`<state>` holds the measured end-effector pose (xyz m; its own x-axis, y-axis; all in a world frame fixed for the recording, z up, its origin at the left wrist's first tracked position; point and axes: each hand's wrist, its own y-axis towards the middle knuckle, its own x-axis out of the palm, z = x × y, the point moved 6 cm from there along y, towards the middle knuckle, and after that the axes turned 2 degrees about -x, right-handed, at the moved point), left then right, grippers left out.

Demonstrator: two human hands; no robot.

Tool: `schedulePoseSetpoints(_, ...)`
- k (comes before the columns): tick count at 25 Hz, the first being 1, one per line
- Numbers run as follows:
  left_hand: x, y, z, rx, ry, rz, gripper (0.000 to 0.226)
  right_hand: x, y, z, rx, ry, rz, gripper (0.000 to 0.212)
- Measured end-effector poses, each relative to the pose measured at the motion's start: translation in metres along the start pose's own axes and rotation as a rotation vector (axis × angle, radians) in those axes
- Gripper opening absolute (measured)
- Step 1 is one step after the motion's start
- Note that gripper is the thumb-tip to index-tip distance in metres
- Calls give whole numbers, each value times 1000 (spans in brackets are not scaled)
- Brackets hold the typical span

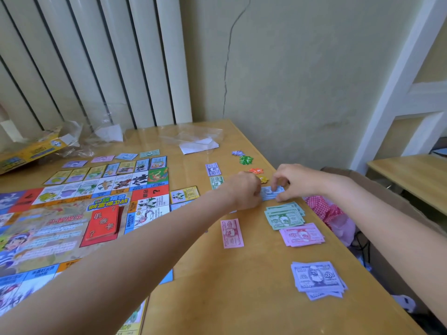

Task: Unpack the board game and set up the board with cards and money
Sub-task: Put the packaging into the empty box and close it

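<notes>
Blue money stack (272,192) sits pinched between both hands, left (244,189) and right (292,181).

A colourful game board (60,221) lay flat across the left of the wooden table, a red card deck (102,222) stacked near its centre and property cards (110,170) lined along its far edge. To the right, play money sat in separate piles: green notes (284,217), pink notes (302,235) just nearer, purple 5000 notes (318,279) nearest. A single pink note (231,233) lay apart. A thin blue wad (272,192) sat pinched between two hands. Small coloured tokens (246,160) lay farther back.
</notes>
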<state>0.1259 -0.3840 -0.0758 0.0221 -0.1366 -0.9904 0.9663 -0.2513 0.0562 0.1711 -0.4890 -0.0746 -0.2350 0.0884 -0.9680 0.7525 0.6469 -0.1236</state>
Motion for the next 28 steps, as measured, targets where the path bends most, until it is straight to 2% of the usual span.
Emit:
schedulePoseSetpoints(5,-31,-4,-19,-56,-128,65,32,-17,0,-13,0,-60,34,17)
schedulePoseSetpoints(10,-67,-13,-70,-164,-98,108,29,-46,35,-51,-76,88,184,5)
schedulePoseSetpoints(16,-84,-21,-156,-301,-1,114,28,-43,129,-94,-123,13,236,29)
schedulePoseSetpoints(19,-82,-21,-191,-343,-28,141,28,-40,184,-103,-21,-13,232,47)
schedulePoseSetpoints(22,-76,-20,-214,-386,-54,165,29,-29,217,-108,109,-111,162,40)
schedulePoseSetpoints(25,-73,-22,-230,-407,-154,341,27,-18,228,-105,134,-192,163,28)
schedulePoseSetpoints(28,-79,-22,-243,-462,-280,532,27,-38,225,-98,167,-138,307,26)
